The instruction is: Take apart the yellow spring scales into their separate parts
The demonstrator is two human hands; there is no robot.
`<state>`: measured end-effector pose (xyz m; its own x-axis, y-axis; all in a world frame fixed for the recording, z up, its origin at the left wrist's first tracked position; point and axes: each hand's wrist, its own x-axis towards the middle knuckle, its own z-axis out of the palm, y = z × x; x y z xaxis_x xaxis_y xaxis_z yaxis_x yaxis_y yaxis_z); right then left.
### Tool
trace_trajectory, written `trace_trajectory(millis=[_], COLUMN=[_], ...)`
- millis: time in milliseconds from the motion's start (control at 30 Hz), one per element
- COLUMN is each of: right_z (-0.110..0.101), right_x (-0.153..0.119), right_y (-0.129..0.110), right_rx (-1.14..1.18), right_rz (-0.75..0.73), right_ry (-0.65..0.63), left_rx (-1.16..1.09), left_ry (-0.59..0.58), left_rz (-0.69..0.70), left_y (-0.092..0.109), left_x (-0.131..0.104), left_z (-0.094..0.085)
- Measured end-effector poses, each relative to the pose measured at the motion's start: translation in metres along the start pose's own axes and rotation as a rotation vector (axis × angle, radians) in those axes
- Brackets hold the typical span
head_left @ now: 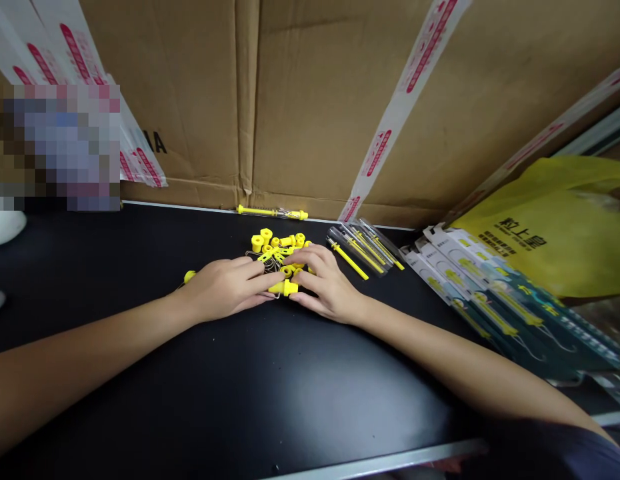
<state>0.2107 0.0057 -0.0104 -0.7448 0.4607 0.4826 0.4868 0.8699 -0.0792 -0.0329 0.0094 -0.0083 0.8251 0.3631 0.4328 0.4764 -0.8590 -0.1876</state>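
Observation:
My left hand (225,288) and my right hand (326,283) rest on a black table (250,387), fingertips meeting over a small yellow plastic piece (286,288). Both hands pinch this piece between them. Just beyond the fingers lies a pile of small yellow plastic parts (279,247) mixed with thin metal wire clips. A single yellow part (189,275) sits by my left wrist.
Clear plastic sleeves with yellow sticks (363,250) lie right of the pile. One long yellow tool (273,213) lies against the cardboard box wall (310,100). Stacked packaging cards (490,300) and a yellow plastic bag (555,227) fill the right side. A white object (4,225) sits far left.

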Motion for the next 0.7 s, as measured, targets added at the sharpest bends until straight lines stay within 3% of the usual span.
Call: trace_trajectory(millis=[267,467,700], right_z=[-0.004,-0.0037,-0.0022], right_x=[-0.0012,0.0002,-0.0018], right_y=[-0.0059,-0.0065,-0.0049], right_rx=[-0.034,-0.002,-0.02], right_rz=[-0.093,-0.056,-0.073], right_ry=[-0.025,-0.024,0.01], left_rx=[0.081,0.064,0.105], left_ry=[-0.015,-0.039,0.04], left_rz=[0.043,0.014,0.057], left_y=[0.0098,0.0111,0.011], left_x=[0.0002,0.0008,0.0011], left_z=[-0.005,-0.0051,-0.0049])
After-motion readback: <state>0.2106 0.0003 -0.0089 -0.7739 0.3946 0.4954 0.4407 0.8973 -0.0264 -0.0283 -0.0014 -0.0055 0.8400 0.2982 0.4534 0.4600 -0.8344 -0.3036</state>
